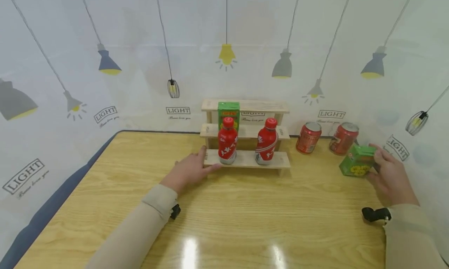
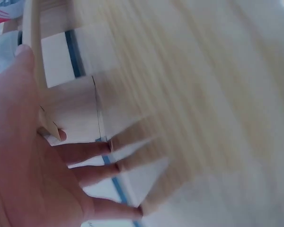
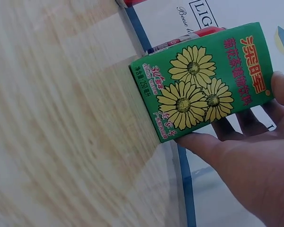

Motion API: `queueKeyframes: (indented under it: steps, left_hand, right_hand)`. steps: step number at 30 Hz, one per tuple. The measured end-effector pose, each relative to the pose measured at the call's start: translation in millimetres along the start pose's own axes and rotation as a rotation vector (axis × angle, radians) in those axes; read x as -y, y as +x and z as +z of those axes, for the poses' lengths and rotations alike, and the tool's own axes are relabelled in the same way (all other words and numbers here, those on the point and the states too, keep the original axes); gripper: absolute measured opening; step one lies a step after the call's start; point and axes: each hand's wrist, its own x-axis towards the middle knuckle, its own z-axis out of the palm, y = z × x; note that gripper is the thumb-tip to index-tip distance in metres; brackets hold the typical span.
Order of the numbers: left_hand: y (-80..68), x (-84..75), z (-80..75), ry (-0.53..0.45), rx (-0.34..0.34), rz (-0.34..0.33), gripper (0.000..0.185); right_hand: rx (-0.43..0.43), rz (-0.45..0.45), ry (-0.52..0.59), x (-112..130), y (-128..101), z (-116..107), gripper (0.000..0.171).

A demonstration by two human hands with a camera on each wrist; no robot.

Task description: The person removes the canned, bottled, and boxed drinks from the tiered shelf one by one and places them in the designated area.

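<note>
While gripped between thumb and fingers of the right hand [image 1: 393, 177], green carton [image 1: 357, 161] tilted off the table [image 1: 245, 222], well right of the wooden rack [image 1: 245, 133] and just in front of two red cans [image 1: 326, 137]. Left hand [image 1: 191, 168] flat, fingers straight, steadying the rack's lowest step at its left end, holding nothing. Rack already carrying two red bottles [image 1: 245, 144] on the bottom step and another green carton [image 1: 228, 112] behind them. Likely mid-carry toward the rack; next move probably calling for a level, upright set-down on a free step, clear of the bottles.
</note>
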Motion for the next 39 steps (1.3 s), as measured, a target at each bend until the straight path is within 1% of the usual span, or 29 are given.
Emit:
queueKeyframes:
  steps: [4, 7, 9, 11, 14, 16, 17, 18, 21, 22, 24, 25, 26, 27, 28, 29, 31, 33, 34, 36, 38, 39]
  left_hand:
    - [1.0, 0.2, -2.4, -0.005, 0.021, -0.003, 0.13]
    - [1.7, -0.5, -2.8, 0.004, 0.023, 0.006, 0.13]
    - [1.8, -1.0, -2.7, 0.013, 0.019, 0.012, 0.13]
    - [2.0, -1.0, -3.1, 0.017, 0.013, 0.013, 0.129]
    - [1.8, -1.4, -4.4, 0.027, -0.001, 0.011, 0.128]
    - [1.6, -1.5, -4.8, 0.033, -0.009, 0.011, 0.127]
    - [1.4, -1.6, -4.8, 0.033, -0.011, 0.011, 0.127]
    - [1.2, -1.5, -4.5, 0.038, -0.014, 0.011, 0.127]
    - [0.6, -0.9, -2.6, 0.063, -0.021, 0.024, 0.126]
    - [0.5, -0.8, -1.7, 0.073, -0.024, 0.031, 0.126]
    - [0.2, -0.6, 0.0, 0.092, -0.034, 0.043, 0.124]
    - [0.1, -0.5, 0.7, 0.102, -0.039, 0.05, 0.124]
    - [0.0, -0.5, 1.3, 0.109, -0.044, 0.057, 0.123]
    - [0.0, -0.4, 1.7, 0.116, -0.048, 0.061, 0.122]
    - [-0.1, -0.3, 2.0, 0.123, -0.053, 0.061, 0.122]
    - [-0.2, -0.2, 2.3, 0.129, -0.057, 0.062, 0.122]
    - [-0.4, 0.0, 2.6, 0.142, -0.063, 0.062, 0.121]
    - [-0.7, 0.0, 2.7, 0.151, -0.069, 0.065, 0.12]
    - [-0.8, -0.1, 2.6, 0.154, -0.073, 0.068, 0.12]
    - [-1.0, -0.6, 2.5, 0.156, -0.081, 0.075, 0.119]
    - [-0.9, -1.2, 2.3, 0.157, -0.088, 0.085, 0.119]
    - [-0.8, -1.6, 2.2, 0.156, -0.091, 0.087, 0.118]
  right_hand:
    - [-0.016, -0.008, -0.05, 2, 2, 1, 0.075]
    - [-0.061, -0.025, -0.119, 3, 1, -1, 0.076]
    - [-0.121, -0.051, -0.171, 4, 0, 0, 0.076]
    - [-0.19, -0.089, -0.182, 8, -2, 4, 0.076]
    - [-0.308, -0.152, -0.204, 19, -7, 19, 0.07]
    - [-0.371, -0.183, -0.211, 30, -11, 32, 0.063]
    - [-0.401, -0.188, -0.241, 36, -13, 39, 0.057]
    - [-0.428, -0.198, -0.265, 41, -15, 48, 0.052]
    - [-0.455, -0.203, -0.328, 55, -21, 77, 0.044]
    - [-0.447, -0.206, -0.335, 58, -23, 87, 0.043]
    - [-0.415, -0.213, -0.387, 63, -24, 109, 0.045]
    - [-0.379, -0.226, -0.386, 64, -23, 120, 0.045]
    - [-0.341, -0.246, -0.392, 65, -21, 132, 0.046]
    - [-0.304, -0.262, -0.428, 66, -18, 145, 0.046]
    - [-0.249, -0.289, -0.442, 67, -14, 158, 0.047]
    - [-0.201, -0.312, -0.495, 69, -10, 172, 0.05]
    - [-0.085, -0.35, -0.534, 75, -3, 202, 0.053]
    - [0.005, -0.358, -0.657, 83, 3, 232, 0.057]
    - [0.052, -0.363, -0.685, 87, 6, 247, 0.059]
    - [0.119, -0.353, -0.769, 97, 13, 274, 0.06]
    - [0.179, -0.34, -0.863, 106, 21, 299, 0.06]
    - [0.214, -0.338, -0.889, 110, 26, 310, 0.06]
